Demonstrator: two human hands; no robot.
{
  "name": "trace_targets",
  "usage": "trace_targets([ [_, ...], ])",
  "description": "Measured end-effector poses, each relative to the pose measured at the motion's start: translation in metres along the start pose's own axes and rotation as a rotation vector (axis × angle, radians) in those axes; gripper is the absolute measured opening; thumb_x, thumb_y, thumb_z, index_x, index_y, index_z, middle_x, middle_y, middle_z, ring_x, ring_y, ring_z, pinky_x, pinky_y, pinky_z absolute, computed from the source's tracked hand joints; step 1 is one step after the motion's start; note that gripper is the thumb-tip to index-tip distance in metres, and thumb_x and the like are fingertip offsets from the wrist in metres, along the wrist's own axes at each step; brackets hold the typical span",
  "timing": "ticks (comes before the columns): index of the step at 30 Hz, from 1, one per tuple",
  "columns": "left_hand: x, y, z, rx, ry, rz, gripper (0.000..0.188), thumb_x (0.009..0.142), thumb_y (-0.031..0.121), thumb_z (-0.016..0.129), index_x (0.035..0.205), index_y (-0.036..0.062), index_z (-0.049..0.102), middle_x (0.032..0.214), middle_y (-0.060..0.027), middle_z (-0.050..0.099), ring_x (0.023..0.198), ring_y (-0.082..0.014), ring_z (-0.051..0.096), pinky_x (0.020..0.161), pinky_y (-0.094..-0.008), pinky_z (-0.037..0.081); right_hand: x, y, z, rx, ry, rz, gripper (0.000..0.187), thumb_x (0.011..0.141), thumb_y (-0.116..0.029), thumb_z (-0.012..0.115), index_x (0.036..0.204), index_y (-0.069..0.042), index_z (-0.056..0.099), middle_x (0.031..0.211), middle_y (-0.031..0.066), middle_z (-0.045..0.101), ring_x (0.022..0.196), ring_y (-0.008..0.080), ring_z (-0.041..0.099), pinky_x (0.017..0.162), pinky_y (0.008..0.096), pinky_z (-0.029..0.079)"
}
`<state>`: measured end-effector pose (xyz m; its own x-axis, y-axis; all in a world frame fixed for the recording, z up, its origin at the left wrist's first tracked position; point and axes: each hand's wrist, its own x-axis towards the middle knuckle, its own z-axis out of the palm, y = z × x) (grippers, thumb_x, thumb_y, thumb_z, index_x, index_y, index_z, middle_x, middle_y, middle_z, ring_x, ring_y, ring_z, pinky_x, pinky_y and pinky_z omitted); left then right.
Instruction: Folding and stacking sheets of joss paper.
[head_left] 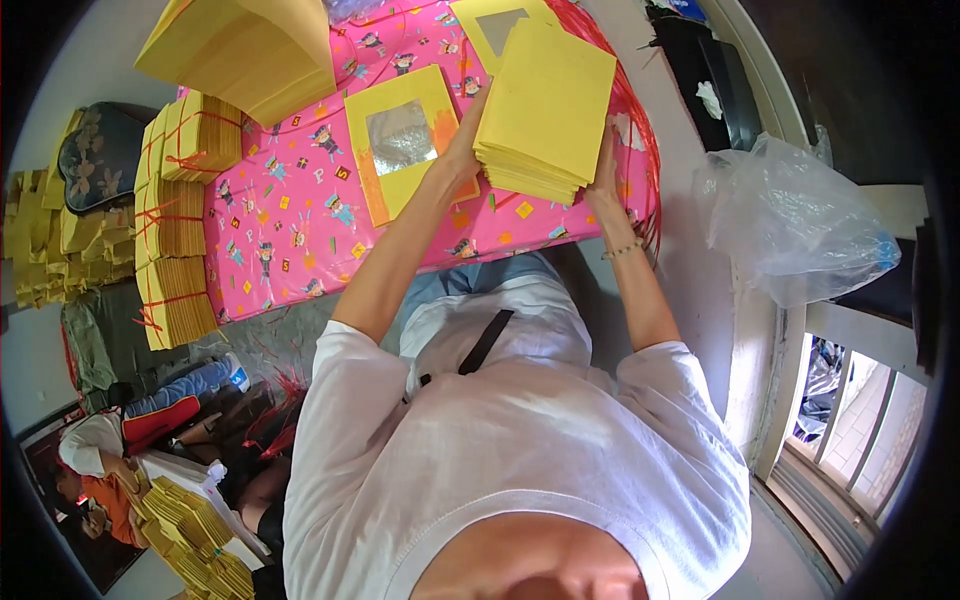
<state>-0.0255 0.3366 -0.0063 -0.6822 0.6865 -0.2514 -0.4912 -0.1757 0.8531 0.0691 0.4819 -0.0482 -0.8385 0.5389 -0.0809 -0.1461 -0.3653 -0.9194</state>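
Both my hands are closed on a thick stack of yellow paper (548, 105), one on each side. My left hand (468, 140) grips its left edge, and my right hand (602, 178) is at the lower right edge, its fingers partly hidden. The stack is tilted over the pink table. Just left of it lies a yellow sheet with a silver square (400, 135) and orange patches along its sides. Another yellow sheet with a grey square (500, 28) lies partly under the stack's far end.
A pink patterned cover (300, 215) spreads over the table. Red-tied yellow paper bundles (172, 225) line its left edge, with a large yellow stack (245, 55) behind. Red strings (640, 120) hang along the right edge. A clear plastic bag (800, 225) is at right. Other people (115, 490) sit lower left.
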Motion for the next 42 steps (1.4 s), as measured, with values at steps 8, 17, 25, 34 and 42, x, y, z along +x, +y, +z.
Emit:
trace_targets([
  [8,-0.01,-0.026,0.002,-0.109,0.124,0.129,0.064,0.092,0.058,0.038,0.136,0.0112,0.039,0.129,-0.0058,0.049,0.117,-0.0181,0.049,0.095,-0.0346,0.042,-0.004,0.001,-0.016,-0.179,-0.165,0.112,0.062,0.098,-0.037,0.036,0.147,-0.01,0.009,0.151,0.0076,0.018,0.138,0.0181,0.018,0.111,0.033,0.019],
  [17,0.003,-0.038,-0.009,-0.163,0.143,0.147,0.059,0.093,0.055,0.036,0.13,0.0111,0.043,0.123,-0.0058,0.052,0.111,-0.0173,0.053,0.089,-0.0333,0.046,-0.003,-0.002,-0.014,-0.198,-0.178,0.108,0.062,0.098,-0.035,0.038,0.147,-0.01,0.009,0.151,0.008,0.016,0.138,0.0184,0.017,0.112,0.0332,0.019],
  [25,-0.004,-0.039,0.003,-0.039,0.101,0.166,0.074,0.092,0.063,0.029,0.14,0.0067,0.031,0.135,-0.0108,0.042,0.12,-0.0195,0.044,0.099,-0.032,0.038,-0.002,-0.005,-0.016,-0.205,-0.191,0.104,0.063,0.098,-0.033,0.039,0.147,-0.01,0.009,0.152,0.0084,0.015,0.138,0.0186,0.016,0.112,0.0333,0.019],
  [34,0.001,-0.037,-0.009,-0.047,0.219,0.17,0.064,0.092,0.06,0.032,0.132,0.0106,0.041,0.119,-0.0051,0.053,0.106,-0.0161,0.054,0.086,-0.0313,0.047,0.002,-0.014,-0.014,-0.216,-0.219,0.102,0.064,0.097,-0.031,0.041,0.147,-0.01,0.009,0.152,0.0087,0.013,0.139,0.0188,0.015,0.112,0.0334,0.019],
  [42,0.016,-0.04,-0.001,-0.094,0.156,0.298,0.07,0.09,0.064,0.032,0.129,0.0067,0.044,0.115,-0.0068,0.054,0.101,-0.0154,0.055,0.082,-0.03,0.047,0.033,0.039,-0.046,-0.181,-0.333,-0.445,0.054,0.096,-0.025,0.048,0.142,-0.007,0.028,0.145,0.0075,0.032,0.13,0.0168,0.036,0.103,0.0315,0.036],
])
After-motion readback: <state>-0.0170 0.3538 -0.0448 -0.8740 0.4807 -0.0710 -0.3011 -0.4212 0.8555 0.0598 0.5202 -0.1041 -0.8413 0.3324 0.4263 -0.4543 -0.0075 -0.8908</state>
